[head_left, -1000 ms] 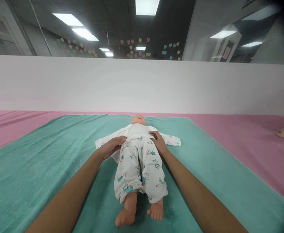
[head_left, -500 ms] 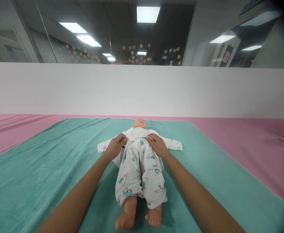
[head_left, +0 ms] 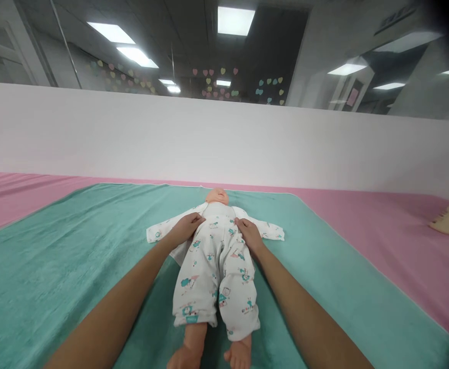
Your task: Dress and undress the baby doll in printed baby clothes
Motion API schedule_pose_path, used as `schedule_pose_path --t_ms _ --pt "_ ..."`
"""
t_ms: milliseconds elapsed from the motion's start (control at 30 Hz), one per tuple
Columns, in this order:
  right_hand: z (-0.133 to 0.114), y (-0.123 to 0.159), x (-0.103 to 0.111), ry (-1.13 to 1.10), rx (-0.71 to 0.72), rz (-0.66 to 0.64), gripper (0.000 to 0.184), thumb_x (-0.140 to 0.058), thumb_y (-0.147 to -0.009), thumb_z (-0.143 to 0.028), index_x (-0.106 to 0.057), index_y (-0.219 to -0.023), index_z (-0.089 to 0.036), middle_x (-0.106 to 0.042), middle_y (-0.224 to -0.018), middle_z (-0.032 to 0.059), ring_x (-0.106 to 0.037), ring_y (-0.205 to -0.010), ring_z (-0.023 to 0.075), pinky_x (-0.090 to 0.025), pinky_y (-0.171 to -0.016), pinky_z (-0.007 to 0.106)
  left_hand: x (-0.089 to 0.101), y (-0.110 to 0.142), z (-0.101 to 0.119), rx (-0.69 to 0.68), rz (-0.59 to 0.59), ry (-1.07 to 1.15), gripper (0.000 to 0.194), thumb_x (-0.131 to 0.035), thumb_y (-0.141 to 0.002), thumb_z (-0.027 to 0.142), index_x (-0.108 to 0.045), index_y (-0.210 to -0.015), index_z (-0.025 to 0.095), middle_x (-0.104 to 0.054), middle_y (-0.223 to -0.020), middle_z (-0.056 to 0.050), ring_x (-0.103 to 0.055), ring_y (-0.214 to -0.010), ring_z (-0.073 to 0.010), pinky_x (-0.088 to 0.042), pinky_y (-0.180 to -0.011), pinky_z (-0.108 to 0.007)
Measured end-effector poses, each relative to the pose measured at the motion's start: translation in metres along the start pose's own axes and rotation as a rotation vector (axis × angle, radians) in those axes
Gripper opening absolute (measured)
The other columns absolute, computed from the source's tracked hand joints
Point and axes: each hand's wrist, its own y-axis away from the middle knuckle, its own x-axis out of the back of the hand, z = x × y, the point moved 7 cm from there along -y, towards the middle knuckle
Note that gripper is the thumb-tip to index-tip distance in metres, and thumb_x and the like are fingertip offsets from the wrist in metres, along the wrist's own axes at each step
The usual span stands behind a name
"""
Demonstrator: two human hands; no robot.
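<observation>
Wide free room here over the cloth (head_left: 66,256), out beyond both forearms (head_left: 297,297)! Down the middle, the doll (head_left: 217,209) fills the lane, left hand (head_left: 188,226) and right hand (head_left: 249,233) crowding the waist of its trousers (head_left: 209,256), sleeves (head_left: 272,231) jutting past both; farther on, the wall (head_left: 209,143) blocks the way.

White trousers (head_left: 195,274), teal-and-pink patterned; teal blanket (head_left: 74,266); pink sheet (head_left: 381,241); white wall (head_left: 209,143)

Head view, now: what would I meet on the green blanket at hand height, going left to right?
One sleeve cuff, left hand, doll's trousers, right hand, other sleeve cuff.
</observation>
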Motion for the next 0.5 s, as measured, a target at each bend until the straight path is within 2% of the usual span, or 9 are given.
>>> schedule_pose_path --t_ms 67,133,233,333,433,500 --pt "-0.006 0.0 0.001 0.155 0.06 -0.018 0.041 -0.047 -0.078 -0.056 -0.041 -0.06 -0.02 -0.037 -0.057 -0.0045 -0.035 -0.058 0.0118 -0.029 -0.054 0.024 -0.002 0.01 -0.004 0.07 -0.203 0.114 0.033 -0.048 -0.077 0.052 -0.054 -0.071 0.019 -0.056 -0.067 0.0 -0.052 -0.062 -0.0161 -0.041 -0.057 -0.026" --pt "-0.009 0.0 0.001 0.259 0.09 -0.054 0.041 -0.044 -0.08 -0.056 -0.041 -0.061 -0.019 -0.039 -0.059 -0.0042 -0.037 -0.061 0.0124 -0.029 -0.057 0.024 -0.004 0.023 -0.004 0.12 -0.378 0.208 0.028 -0.053 -0.075 0.046 -0.058 -0.076 0.019 -0.06 -0.075 -0.002 -0.057 -0.068 -0.0174 -0.046 -0.062 -0.028" --pt "-0.01 -0.001 0.003 0.322 0.07 -0.117 0.042 -0.045 -0.079 -0.055 -0.038 -0.059 -0.019 -0.04 -0.059 -0.0036 -0.037 -0.061 0.0129 -0.029 -0.058 0.025 -0.006 0.036 -0.002 0.139 -0.547 0.28 0.02 -0.062 -0.068 0.033 -0.061 -0.082 0.02 -0.064 -0.085 -0.003 -0.06 -0.081 -0.0207 -0.048 -0.071 -0.031" --pt "-0.005 0.001 0.004 0.248 0.0 -0.204 0.038 -0.047 -0.079 -0.053 -0.042 -0.061 -0.019 -0.043 -0.059 -0.0029 -0.039 -0.059 0.0132 -0.031 -0.055 0.025 -0.008 0.039 0.0 0.132 -0.562 0.327 0.023 -0.064 -0.062 0.027 -0.062 -0.084 0.019 -0.065 -0.087 -0.004 -0.06 -0.087 -0.0226 -0.048 -0.075 -0.033" --pt "0.004 0.009 -0.003 -0.084 -0.139 -0.38 0.023 -0.052 -0.076 -0.043 -0.053 -0.077 -0.02 -0.056 -0.07 -0.0003 -0.05 -0.064 0.0146 -0.039 -0.059 0.026 -0.01 0.037 -0.001 0.138 -0.527 0.363 0.024 -0.064 -0.061 0.027 -0.063 -0.083 0.018 -0.066 -0.088 -0.005 -0.06 -0.088 -0.0229 -0.048 -0.076 -0.033" --pt "0.008 0.014 -0.007 -0.305 -0.221 -0.444 0.018 -0.058 -0.071 -0.033 -0.056 -0.084 -0.02 -0.06 -0.076 0.0012 -0.055 -0.068 0.0158 -0.043 -0.064 0.028 -0.011 0.036 -0.002 0.132 -0.5 0.39 0.024 -0.064 -0.06 0.027 -0.063 -0.082 0.017 -0.066 -0.087 -0.005 -0.06 -0.086 -0.0224 -0.048 -0.075 -0.033"
